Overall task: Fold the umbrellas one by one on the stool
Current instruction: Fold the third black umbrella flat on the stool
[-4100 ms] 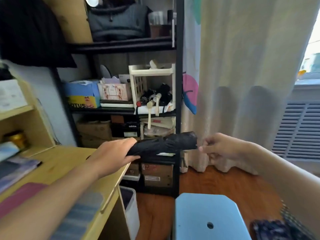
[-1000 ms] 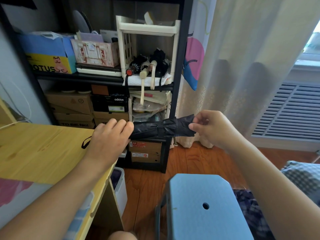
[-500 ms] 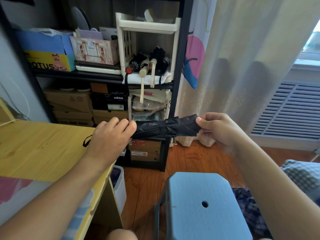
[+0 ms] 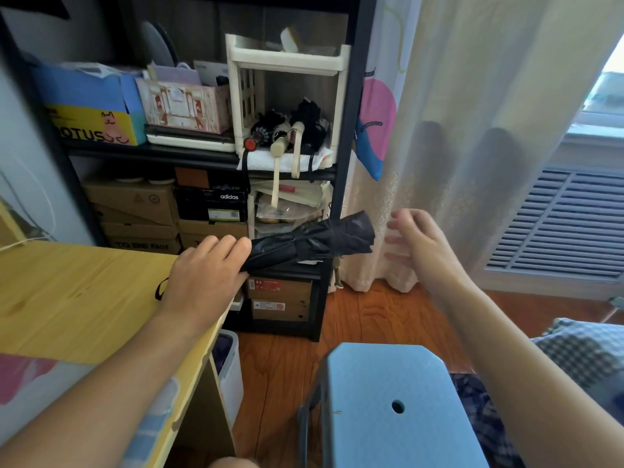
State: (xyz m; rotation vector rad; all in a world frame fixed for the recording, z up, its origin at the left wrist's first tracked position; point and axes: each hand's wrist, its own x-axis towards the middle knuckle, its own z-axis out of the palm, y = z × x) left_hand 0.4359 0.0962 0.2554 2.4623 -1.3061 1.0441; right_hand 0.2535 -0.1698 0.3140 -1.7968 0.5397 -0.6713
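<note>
A black folded umbrella point(image 4: 314, 239) lies almost level in mid air, in front of the black shelf. My left hand point(image 4: 206, 268) grips its handle end, and a black wrist strap point(image 4: 161, 288) hangs out behind the hand. My right hand point(image 4: 413, 243) hovers just right of the umbrella's free end, fingers loose and blurred, touching nothing. The light blue stool point(image 4: 395, 403) stands below, at the bottom centre, with nothing on its seat.
A wooden desk point(image 4: 81, 292) fills the lower left. The black shelf unit point(image 4: 347, 163) holds boxes and a cream rack with more umbrellas point(image 4: 287, 130). A beige curtain point(image 4: 472, 130) and a wall vent point(image 4: 560, 224) are at the right. Checked cloth point(image 4: 587, 349) lies at lower right.
My right hand has let go of the umbrella's free end and drawn a little to the right. The left hand keeps its grip, and the umbrella's free end has tilted slightly upward.
</note>
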